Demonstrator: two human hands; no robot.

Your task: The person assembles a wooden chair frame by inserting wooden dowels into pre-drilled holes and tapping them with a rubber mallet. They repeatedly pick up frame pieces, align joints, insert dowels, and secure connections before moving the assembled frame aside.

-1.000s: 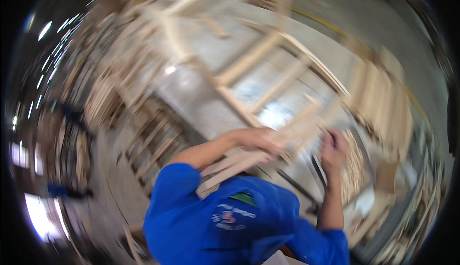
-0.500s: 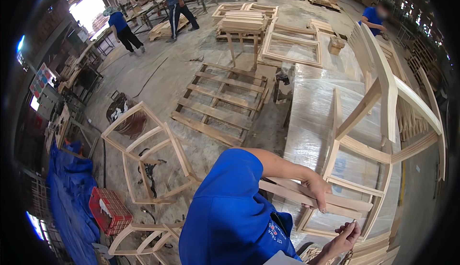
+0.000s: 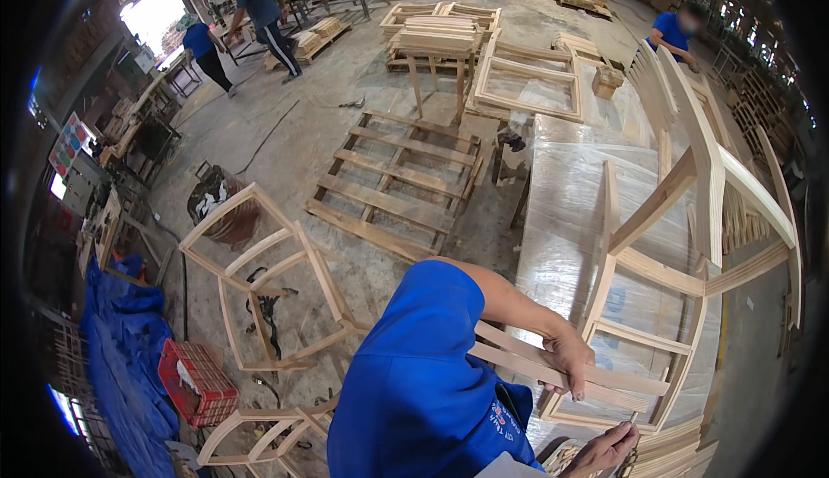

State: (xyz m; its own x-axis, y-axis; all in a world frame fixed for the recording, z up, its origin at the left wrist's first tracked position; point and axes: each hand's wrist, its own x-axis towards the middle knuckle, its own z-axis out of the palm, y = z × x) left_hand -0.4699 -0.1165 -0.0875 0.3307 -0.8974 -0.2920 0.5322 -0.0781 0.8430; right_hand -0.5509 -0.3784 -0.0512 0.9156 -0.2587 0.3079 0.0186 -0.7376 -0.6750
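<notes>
My left hand (image 3: 570, 361) is closed around two pale wooden slats (image 3: 617, 379), which lie across the seat end of a wooden chair frame (image 3: 648, 340). The fingers wrap over the slats, so part of them is hidden. Just below the slats' right end is my right hand (image 3: 609, 450), its thumb and fingertips pinched together. A thin, short wooden dowel (image 3: 635, 417) stands up from that pinch, close to the lower slat's edge; I cannot tell whether it touches.
Plastic film covers the worktable (image 3: 561, 193) under the frame. Stacked wooden parts (image 3: 673, 452) lie at the near right. More chair frames (image 3: 259, 279), a pallet (image 3: 397, 180) and a red crate (image 3: 197, 383) stand on the floor. Co-workers (image 3: 263, 20) are at the back.
My right hand has turned and come lower and slightly left, bringing the dowel by the slats. My left hand keeps its grip. Behind, two people have shifted left.
</notes>
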